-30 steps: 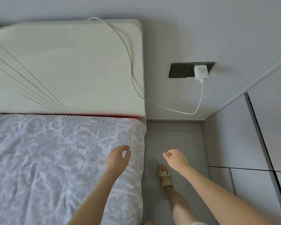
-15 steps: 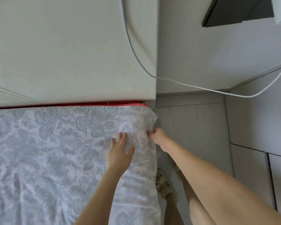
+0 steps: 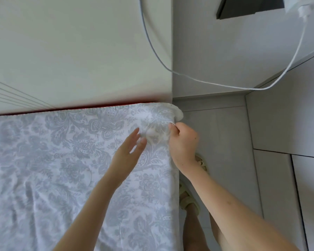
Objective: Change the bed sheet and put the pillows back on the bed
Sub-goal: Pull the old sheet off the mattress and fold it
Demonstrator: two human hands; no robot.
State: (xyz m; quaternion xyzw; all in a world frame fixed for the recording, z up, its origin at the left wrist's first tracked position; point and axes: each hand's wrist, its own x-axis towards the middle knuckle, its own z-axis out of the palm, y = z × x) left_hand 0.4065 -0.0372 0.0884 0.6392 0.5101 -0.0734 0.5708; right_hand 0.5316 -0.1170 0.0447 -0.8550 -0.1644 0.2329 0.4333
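A white bed sheet (image 3: 65,160) with a grey floral print covers the mattress. Its top right corner lies bunched at the head of the bed, under the cream headboard (image 3: 80,51). A thin red strip (image 3: 80,108) shows between sheet and headboard. My right hand (image 3: 182,142) pinches the sheet's side edge just below that corner, fingers curled round the fabric. With its fingers straight, my left hand (image 3: 130,153) lies over the sheet beside the corner, blurred by motion. No pillow is in view.
A white charger cable (image 3: 216,84) drapes from a plug (image 3: 297,6) at a dark wall socket (image 3: 248,6) across the headboard's edge. A narrow grey floor strip (image 3: 216,142) runs between bed and white cabinet doors (image 3: 288,124). My sandalled feet (image 3: 188,200) stand there.
I have leaned in toward the bed corner. My right hand went from the air to gripping the sheet's edge and has drawn it up toward the corner. My left hand came down onto the sheet.
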